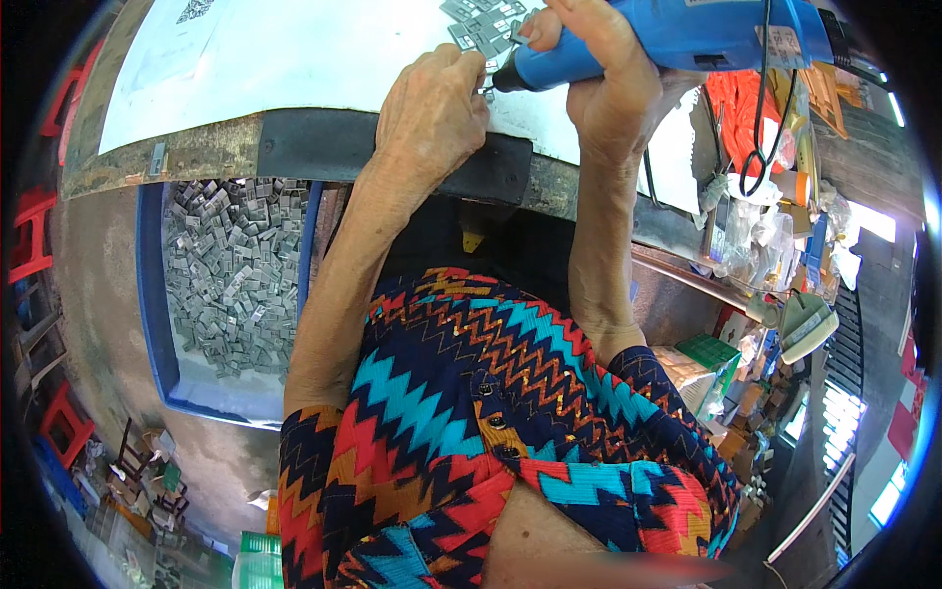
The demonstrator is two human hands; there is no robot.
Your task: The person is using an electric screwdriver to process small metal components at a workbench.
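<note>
My right hand (620,98) is wrapped round a blue electric screwdriver (702,37), which lies nearly level with its black nose pointing left. That nose meets the fingertips of my left hand (429,116), which rests on the white-covered worktop (324,59). The left fingers are pinched on a small grey part (488,90), mostly hidden by the fingers and the tool's nose. Just beyond both hands lies a group of similar flat grey parts (483,25) on the white surface.
A blue bin (152,294) filled with grey parts stands below the worktop's near edge, left of my left forearm. A black wire loop (754,172) hangs by the screwdriver. Plastic bags (756,240) and a red bag (741,108) sit at the right. Red stools (67,427) stand far left.
</note>
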